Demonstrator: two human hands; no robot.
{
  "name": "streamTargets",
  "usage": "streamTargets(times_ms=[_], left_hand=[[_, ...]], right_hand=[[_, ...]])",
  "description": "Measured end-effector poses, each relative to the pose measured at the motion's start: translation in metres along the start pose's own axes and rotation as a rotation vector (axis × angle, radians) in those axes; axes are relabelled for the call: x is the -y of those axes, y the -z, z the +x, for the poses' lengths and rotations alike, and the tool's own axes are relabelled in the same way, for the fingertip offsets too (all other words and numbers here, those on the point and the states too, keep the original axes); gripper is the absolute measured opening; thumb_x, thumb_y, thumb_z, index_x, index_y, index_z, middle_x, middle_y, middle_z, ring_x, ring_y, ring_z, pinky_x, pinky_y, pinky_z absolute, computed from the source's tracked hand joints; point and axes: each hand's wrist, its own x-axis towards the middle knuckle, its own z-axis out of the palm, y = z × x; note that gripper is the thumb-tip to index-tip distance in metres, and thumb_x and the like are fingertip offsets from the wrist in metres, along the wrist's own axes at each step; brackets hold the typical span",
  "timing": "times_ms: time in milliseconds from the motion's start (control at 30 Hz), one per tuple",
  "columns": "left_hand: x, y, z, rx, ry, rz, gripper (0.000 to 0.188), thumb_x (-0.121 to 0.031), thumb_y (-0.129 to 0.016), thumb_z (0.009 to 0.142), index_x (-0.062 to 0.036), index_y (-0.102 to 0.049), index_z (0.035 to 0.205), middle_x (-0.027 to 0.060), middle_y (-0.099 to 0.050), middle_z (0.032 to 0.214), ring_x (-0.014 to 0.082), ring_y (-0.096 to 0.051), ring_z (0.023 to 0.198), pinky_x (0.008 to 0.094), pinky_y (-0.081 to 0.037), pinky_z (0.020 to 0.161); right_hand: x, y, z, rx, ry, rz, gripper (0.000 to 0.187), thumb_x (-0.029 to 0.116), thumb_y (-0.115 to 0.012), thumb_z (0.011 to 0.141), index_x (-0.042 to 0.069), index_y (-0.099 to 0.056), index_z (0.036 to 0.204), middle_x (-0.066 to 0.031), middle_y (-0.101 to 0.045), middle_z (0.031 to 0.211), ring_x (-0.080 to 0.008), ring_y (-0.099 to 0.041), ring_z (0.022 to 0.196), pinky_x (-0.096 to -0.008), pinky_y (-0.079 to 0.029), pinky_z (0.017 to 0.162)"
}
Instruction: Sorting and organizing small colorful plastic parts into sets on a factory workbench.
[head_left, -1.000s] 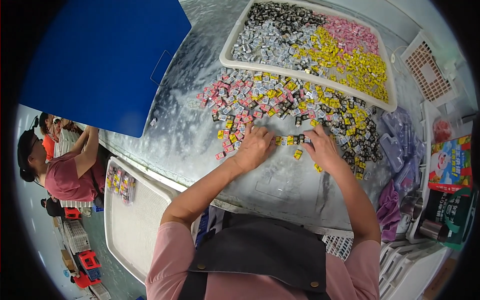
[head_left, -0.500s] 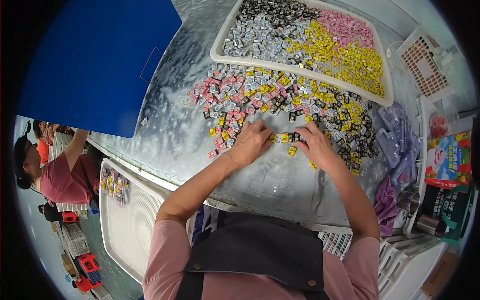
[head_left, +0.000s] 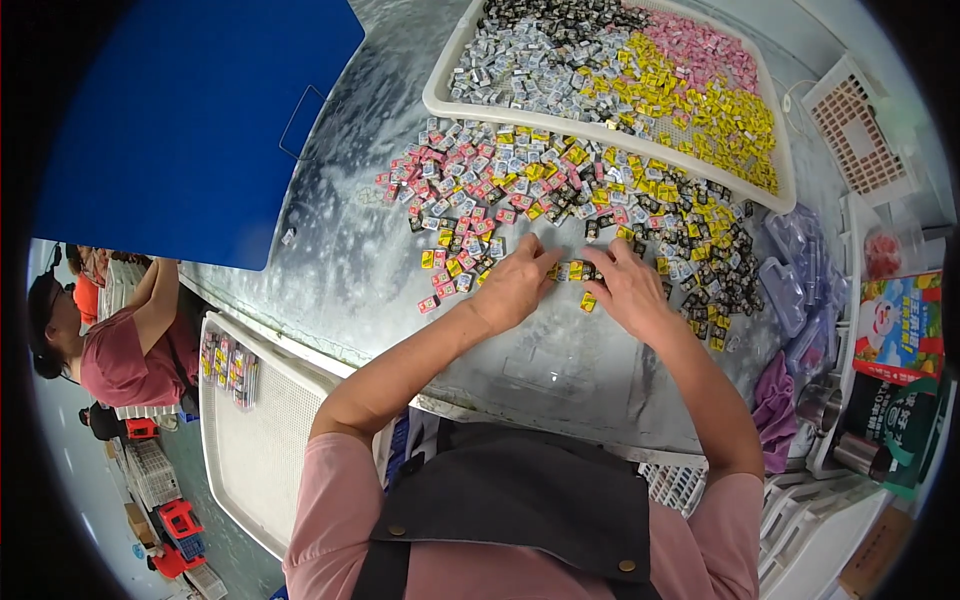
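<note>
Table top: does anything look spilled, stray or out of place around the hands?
Nothing looks damaged. The small wrapped pieces lie loose and colour-mixed on the table below the white tray. A few strays sit apart, such as one pink piece left of the left hand.

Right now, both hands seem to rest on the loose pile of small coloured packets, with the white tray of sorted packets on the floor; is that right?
Not quite: the head view shows the white tray on the table, beyond the loose pile. Left hand and right hand do rest there.

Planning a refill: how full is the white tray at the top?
Nearly full: the white tray holds grey, yellow and pink packets across almost its whole floor.
</note>
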Motion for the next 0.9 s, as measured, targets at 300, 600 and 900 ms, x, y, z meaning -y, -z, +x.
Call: streamTargets(times_ms=[300,600,900], left_hand=[[0.005,-0.005,0.004,0.033,-0.086,0.109,0.038,-0.008,-0.073,0.086,-0.0007,-0.065,0.122,0.0181,-0.056,0.104,0.0351,-0.065,0.086,0.0430,-0.057,0.078],[0.002,0.000,0.008,0.047,-0.120,0.110,0.036,-0.009,-0.073,0.086,-0.0006,-0.065,0.120,0.0178,-0.056,0.101,0.0353,-0.065,0.085,0.0434,-0.056,0.076],[0.003,-0.003,0.009,0.059,-0.099,0.125,0.031,-0.008,-0.071,0.088,0.0008,-0.065,0.117,0.0170,-0.055,0.100,0.0357,-0.064,0.089,0.0430,-0.056,0.077]], right_hand=[[-0.002,-0.010,0.008,0.047,0.089,-0.170,0.036,0.024,-0.067,0.093,0.011,-0.064,0.126,-0.0158,-0.054,0.113,-0.0359,-0.064,0.096,-0.0476,-0.055,0.081],[-0.002,-0.006,0.008,-0.005,0.037,-0.088,0.033,0.023,-0.071,0.091,0.015,-0.067,0.122,-0.0117,-0.055,0.105,-0.0314,-0.066,0.094,-0.0463,-0.055,0.076],[0.004,-0.001,0.009,0.048,-0.012,-0.020,0.034,0.019,-0.072,0.090,0.014,-0.067,0.123,-0.0110,-0.056,0.105,-0.0314,-0.066,0.092,-0.0461,-0.054,0.076]])
